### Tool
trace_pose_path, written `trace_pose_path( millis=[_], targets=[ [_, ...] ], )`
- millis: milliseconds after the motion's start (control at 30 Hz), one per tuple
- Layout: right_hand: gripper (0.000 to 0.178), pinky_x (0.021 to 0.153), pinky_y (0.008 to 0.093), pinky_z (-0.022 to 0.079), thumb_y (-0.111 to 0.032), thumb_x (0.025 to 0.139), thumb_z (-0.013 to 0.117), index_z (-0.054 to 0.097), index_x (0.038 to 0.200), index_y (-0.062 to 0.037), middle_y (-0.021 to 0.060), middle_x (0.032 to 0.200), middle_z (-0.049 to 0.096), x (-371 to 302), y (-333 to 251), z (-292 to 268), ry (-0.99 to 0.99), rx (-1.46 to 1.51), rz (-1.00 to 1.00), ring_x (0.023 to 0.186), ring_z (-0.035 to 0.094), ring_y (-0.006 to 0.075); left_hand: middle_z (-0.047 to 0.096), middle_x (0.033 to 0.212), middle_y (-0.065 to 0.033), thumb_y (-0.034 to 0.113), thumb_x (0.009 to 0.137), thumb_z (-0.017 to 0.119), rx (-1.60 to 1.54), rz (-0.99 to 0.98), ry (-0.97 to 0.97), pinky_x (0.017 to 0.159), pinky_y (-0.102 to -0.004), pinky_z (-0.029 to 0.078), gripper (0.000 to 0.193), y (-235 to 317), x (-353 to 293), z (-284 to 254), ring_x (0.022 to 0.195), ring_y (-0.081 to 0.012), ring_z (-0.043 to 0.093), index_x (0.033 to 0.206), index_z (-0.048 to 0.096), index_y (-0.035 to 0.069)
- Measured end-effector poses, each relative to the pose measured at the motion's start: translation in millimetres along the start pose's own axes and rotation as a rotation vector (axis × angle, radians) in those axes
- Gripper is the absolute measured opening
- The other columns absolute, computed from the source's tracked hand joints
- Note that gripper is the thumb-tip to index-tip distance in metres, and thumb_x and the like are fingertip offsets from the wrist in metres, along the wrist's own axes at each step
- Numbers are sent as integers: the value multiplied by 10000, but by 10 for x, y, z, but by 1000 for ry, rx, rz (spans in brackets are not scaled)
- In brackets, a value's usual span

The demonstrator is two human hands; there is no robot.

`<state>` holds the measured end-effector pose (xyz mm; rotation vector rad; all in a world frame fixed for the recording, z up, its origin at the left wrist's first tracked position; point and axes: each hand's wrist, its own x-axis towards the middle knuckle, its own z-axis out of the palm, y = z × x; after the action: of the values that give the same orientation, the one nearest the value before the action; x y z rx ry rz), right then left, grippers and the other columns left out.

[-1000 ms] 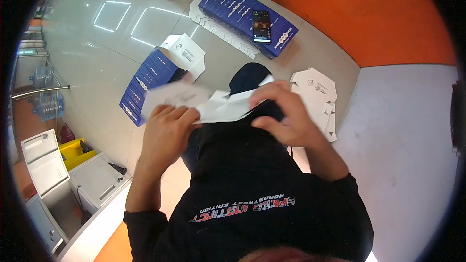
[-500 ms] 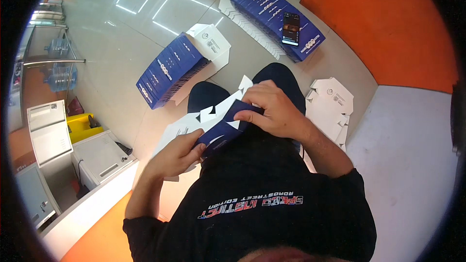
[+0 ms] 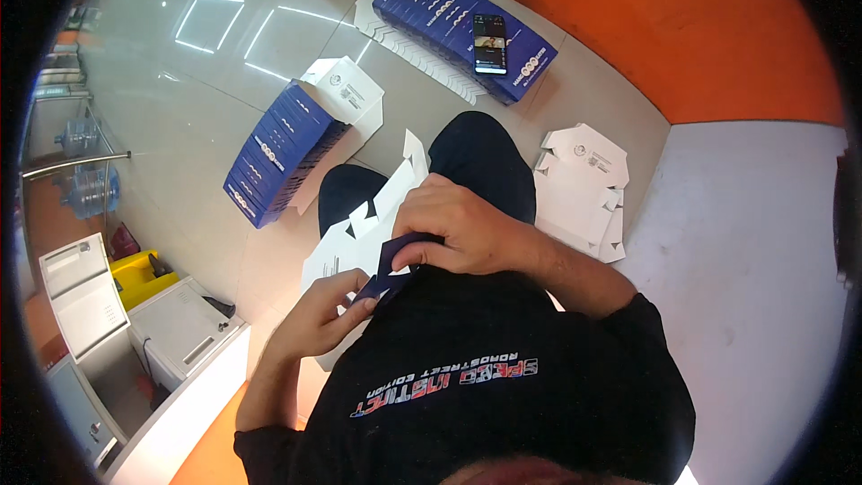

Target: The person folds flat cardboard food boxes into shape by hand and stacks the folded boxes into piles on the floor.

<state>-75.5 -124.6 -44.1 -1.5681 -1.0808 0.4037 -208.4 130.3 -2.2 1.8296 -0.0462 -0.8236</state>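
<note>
Over my lap, a die-cut cardboard carton blank (image 3: 392,194) is spread, white on one face and dark blue on the other. My left hand (image 3: 325,313) pinches its blue part at the near left end, thumb on top. Farther right, my right hand (image 3: 460,226) grips the same blank, thumb on the blue panel and fingers over the white side. The blue panel between my hands is turned up toward my body. White flaps with notched edges stick out beyond my right hand and toward my left knee. Part of the blank is hidden by my hands.
On the tiled floor lie two rows of stacked blue cartons, one left (image 3: 283,148) and one farther off (image 3: 449,18) with a phone (image 3: 489,43) on it. White blanks (image 3: 585,181) lie right, beside a white panel (image 3: 745,260). White cabinets (image 3: 184,328) stand left.
The blue panel has been turned up, so less of its blue face shows. Both hands still hold the blank. The whole view has shifted slightly as my head moved.
</note>
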Motion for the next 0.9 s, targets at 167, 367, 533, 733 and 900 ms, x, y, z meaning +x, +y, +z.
trace_pose_path(
  millis=[167, 367, 533, 733, 900],
  targets=[
    [254, 855, 411, 420, -281, 852, 805, 647, 898, -88, 64, 846, 627, -55, 31, 76, 224, 120, -73, 829, 612, 287, 657, 863, -79, 261, 1082, 517, -170, -31, 137, 730, -318, 507, 289, 63, 20, 23, 803, -172, 638, 1166, 603, -1],
    [265, 758, 377, 436, -337, 853, 787, 642, 899, -119, 39, 828, 582, -49, -86, 108, 113, -192, -202, 797, 609, 229, 665, 875, -107, 264, 1089, 496, -143, -128, -163, 776, -340, 504, 339, 128, 96, -73, 816, -197, 640, 1272, 579, -9],
    [242, 764, 369, 452, -335, 892, 752, 675, 941, -111, 38, 841, 582, 23, -169, 122, 1, -310, -127, 806, 622, 222, 672, 900, -135, 269, 1085, 514, -83, -80, -185, 786, -373, 499, 324, 208, 165, -73, 834, -243, 643, 1257, 577, 2],
    [230, 782, 371, 470, -305, 902, 741, 696, 996, -101, 51, 857, 601, 19, -80, 131, -89, -300, -64, 817, 629, 229, 680, 934, -151, 231, 1070, 545, -37, -132, -210, 801, -369, 496, 302, 190, 292, -53, 846, -253, 643, 1264, 578, 2],
    [228, 784, 374, 473, -296, 901, 727, 693, 1015, -101, 50, 837, 603, -15, 43, 128, -134, -253, -62, 815, 630, 234, 712, 995, -132, 197, 1051, 588, -173, -183, -179, 866, -351, 500, 308, 130, 344, -1, 903, -209, 650, 1295, 600, 9]
  ],
)
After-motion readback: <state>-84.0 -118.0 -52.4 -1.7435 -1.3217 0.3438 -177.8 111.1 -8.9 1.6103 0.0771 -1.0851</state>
